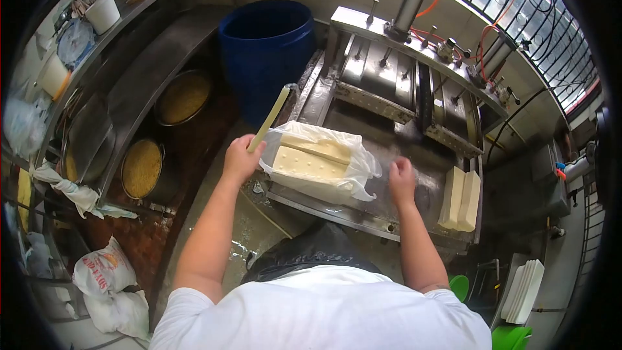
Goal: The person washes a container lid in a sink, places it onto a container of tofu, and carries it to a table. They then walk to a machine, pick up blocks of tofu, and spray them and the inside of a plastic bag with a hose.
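My left hand (243,155) is closed around a long, pale yellow-green stick-like piece (272,116), which points up and away and has a shiny far end. Beside that hand lies a pale tofu slab (311,163) with small round bumps on top and a groove along its length. White cloth (356,185) wraps its sides and hangs loose at the right end. Just right of the cloth, my right hand (402,174) is raised with its fingers curled together; whether it holds anything I cannot tell. Two tofu bars (460,199) stand side by side farther right.
A metal press (379,84) with cylinders spans the back of the wet steel table (427,185). Behind the slab stands a blue barrel (265,45). Two pots of yellowish contents (142,168) sit on the left floor, near white sacks (107,272). White boards (523,291) lean at lower right.
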### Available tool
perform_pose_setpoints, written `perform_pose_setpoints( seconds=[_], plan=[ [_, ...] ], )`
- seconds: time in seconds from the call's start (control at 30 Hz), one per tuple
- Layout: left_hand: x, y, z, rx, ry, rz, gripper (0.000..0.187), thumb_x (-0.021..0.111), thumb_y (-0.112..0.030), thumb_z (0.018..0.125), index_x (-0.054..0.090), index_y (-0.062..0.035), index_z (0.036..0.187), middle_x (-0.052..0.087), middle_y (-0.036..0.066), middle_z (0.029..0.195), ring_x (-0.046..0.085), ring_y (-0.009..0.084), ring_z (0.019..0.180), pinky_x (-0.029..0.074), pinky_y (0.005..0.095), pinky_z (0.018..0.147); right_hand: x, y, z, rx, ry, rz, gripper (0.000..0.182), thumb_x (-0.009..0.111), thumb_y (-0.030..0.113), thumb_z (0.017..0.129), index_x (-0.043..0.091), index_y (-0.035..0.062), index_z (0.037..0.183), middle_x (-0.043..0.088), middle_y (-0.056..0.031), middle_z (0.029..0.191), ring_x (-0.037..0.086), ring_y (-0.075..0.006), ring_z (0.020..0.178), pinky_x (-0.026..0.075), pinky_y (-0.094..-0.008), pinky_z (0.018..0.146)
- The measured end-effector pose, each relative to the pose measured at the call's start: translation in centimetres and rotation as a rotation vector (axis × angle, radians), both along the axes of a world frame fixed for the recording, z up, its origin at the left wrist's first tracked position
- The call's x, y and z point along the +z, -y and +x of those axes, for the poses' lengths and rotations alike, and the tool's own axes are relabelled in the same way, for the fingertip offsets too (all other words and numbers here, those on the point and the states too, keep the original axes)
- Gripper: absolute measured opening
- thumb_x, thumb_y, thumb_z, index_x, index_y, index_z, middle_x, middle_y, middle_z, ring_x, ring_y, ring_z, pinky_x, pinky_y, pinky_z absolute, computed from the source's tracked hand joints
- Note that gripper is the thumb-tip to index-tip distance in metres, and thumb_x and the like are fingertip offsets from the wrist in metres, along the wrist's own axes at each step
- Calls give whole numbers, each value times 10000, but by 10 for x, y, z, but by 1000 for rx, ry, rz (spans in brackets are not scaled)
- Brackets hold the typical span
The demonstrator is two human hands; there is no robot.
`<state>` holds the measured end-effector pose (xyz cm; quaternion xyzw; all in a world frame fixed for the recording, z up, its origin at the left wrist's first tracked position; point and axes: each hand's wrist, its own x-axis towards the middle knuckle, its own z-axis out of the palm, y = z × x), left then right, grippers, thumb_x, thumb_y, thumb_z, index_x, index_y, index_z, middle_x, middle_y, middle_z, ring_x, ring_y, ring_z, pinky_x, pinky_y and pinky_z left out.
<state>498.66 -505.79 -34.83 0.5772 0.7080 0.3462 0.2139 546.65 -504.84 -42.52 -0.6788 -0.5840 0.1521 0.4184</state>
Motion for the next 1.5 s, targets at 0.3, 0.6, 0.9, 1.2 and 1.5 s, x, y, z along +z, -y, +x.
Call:
perform_pose_setpoints(
  seconds=[0.3,0.6,0.9,1.2,1.5],
  plan=[
    [11,-48,45,-210,-120,-78,238,744,-231,946,771,-50,1098,755,214,1002,720,418,1004,552,507,904,96,-51,-143,499,766,-136,236,659,294,1006,751,87,1074,738,-152,1192,695,-383,1098,549,-498,930],
    [-9,-99,21,116,-218,17,252,724,-266,965,757,-20,1011,754,243,1011,712,452,996,554,537,856,69,-91,-13,14,337,-8,237,604,243,1019,671,19,981,733,-252,1019,679,-501,984,545,-582,850],
    [-33,-70,6,38,-302,-216,337,672,-335,992,762,-12,1027,756,245,1058,708,453,1040,554,540,915,8,-59,37,328,437,-721,384,731,365,936,779,24,1108,742,-258,1143,696,-440,1104,557,-506,945],
    [-6,45,50,-31,25,-423,601,590,-576,1015,768,-3,1004,754,281,984,715,483,1023,553,537,904,40,-129,-102,715,-52,-158,610,750,481,963,693,7,1343,739,-201,1268,702,-350,1190,535,-419,1049],
    [-34,67,107,-93,3,-318,605,656,-564,1004,670,40,1000,731,290,966,707,483,959,543,541,840,30,-47,-94,403,-139,-520,441,665,462,1000,799,68,1144,793,-173,1002,754,-285,913,569,-420,828]
  ],
)
